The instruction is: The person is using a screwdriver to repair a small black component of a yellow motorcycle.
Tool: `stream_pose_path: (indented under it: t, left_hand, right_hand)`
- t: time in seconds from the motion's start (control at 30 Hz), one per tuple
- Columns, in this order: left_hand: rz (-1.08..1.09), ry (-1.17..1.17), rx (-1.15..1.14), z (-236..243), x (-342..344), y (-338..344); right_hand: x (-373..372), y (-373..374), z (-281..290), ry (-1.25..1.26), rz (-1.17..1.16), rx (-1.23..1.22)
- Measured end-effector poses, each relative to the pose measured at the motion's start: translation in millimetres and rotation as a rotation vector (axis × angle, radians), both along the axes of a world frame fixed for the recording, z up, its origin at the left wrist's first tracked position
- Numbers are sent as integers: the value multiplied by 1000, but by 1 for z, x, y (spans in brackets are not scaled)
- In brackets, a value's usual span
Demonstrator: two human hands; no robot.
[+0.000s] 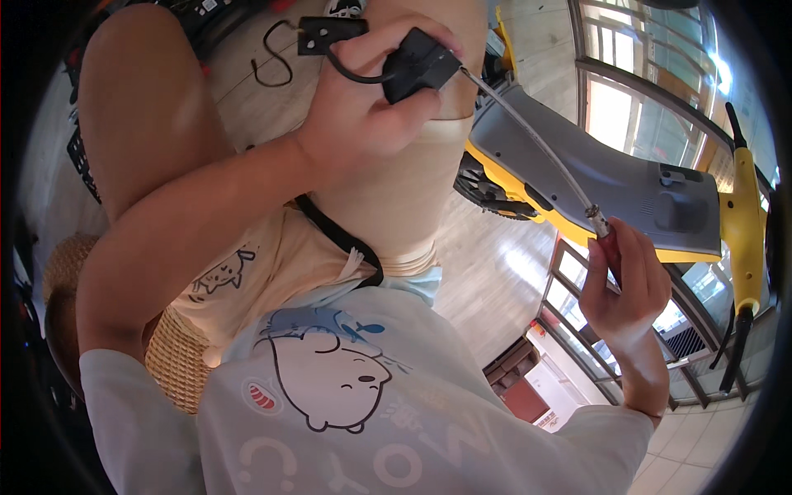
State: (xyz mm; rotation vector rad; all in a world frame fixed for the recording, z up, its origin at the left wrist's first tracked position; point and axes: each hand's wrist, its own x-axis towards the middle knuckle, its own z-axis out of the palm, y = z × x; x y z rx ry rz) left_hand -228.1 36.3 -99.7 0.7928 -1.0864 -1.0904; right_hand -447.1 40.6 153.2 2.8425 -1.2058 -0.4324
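Left grip: left hand (363, 107) closed around a small black box (418, 63), thumb under it, fingers curled over its top edge; pinching the box firmly.
Right grip: right hand (627, 285) pressed together on a red-handled tool (609, 250), only a short bit of red shows between thumb and fingers; rest of the handle hidden in the fist.
Black box: raised above the person's bare knee, left of the grey-and-yellow machine (610, 186); a black cord (351, 73) loops out of its left side to a small black plug block (330, 35) lying just beyond the hand.
Grey cable (536, 144): thin, runs straight from the box's right corner down across the machine's grey top to a metal connector (596, 218).
Connector: sits right at the tip of the red-handled tool, touching it; just above the right hand's fingertips.
Machine: grey flat top with yellow edge, black toothed part underneath at its left end; lies behind both hands, right of the knee.
Yellow pole (744, 223): upright at the machine's far right, black ends, well apart from the box.
Black hook wire (276, 58): on the wooden floor (487, 264), left of the plug block, apart from the left hand.
Woven basket (177, 363): tan, low at the person's left side, well apart from the machine.
Clothing: pale blue shirt with a cartoon animal print, cream shorts with a small cat drawing.
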Motion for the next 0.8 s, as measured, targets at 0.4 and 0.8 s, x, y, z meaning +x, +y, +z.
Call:
stream_pose_path:
  t: [0.4,0.8]
  left_hand:
    - [13,125,-49,-3,7,2]
    - [-39,281,141,-3,6,0]
  right_hand:
    - [5,-52,0,-518,-1283,799]
    - [2,-14,-3,-324,-519,438]
